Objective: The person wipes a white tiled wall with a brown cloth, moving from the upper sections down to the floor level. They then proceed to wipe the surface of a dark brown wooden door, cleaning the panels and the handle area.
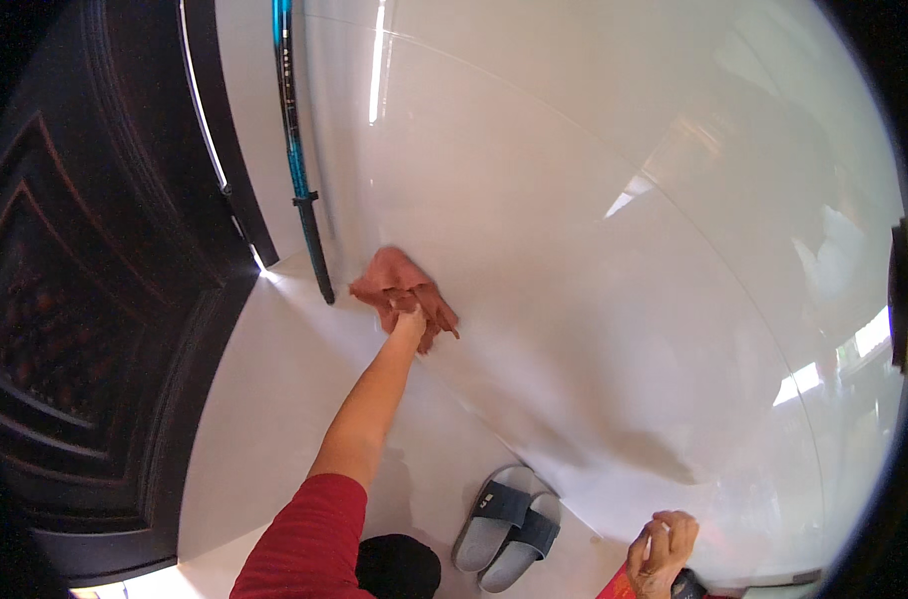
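The left hand clamps a crumpled rust-red cloth beyond the grey, dark-strapped slide sandals; right of these, the right hand appears curled, its grip indeterminable.

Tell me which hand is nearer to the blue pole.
Left. The left hand, holding a reddish cloth, is just right of the blue pole, near its lower end; the right hand is far off, lower right.

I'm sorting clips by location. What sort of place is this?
Probably a home, perhaps near an entrance: there's a dark panelled door, a pair of slide sandals on the floor and a glossy pale wall.
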Demonstrator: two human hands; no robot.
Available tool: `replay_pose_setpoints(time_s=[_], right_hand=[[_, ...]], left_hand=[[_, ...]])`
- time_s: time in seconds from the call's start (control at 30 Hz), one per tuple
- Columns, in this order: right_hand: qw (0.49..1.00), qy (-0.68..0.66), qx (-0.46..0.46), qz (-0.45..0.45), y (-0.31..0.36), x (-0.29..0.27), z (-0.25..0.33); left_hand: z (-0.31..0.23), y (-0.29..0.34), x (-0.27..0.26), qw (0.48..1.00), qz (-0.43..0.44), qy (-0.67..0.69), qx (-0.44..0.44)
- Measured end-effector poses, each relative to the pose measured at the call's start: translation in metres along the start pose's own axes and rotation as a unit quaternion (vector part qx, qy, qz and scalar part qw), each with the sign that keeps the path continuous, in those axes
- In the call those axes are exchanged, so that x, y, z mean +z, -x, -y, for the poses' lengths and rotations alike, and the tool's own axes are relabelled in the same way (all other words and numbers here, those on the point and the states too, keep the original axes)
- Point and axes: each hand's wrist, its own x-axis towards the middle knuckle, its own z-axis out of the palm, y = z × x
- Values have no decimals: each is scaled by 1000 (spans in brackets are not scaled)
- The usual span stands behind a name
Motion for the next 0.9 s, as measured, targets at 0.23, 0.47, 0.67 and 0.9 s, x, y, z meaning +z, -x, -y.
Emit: replay_pose_setpoints(time_s=[0.23,0.47,0.67,0.9], right_hand=[[997,-37,43,44,27,3,24],[994,-99,35,27,8,27,47],[987,-137,32,81,10,48,55],[973,-182,10,139,37,84,36]], left_hand=[[-93,91,10,991,25,-72,111],[-244,212,11,884,131,-194,405],[-280,248,19,783,-66,-106,609],[-317,159,-87,897,2,-68,436]])
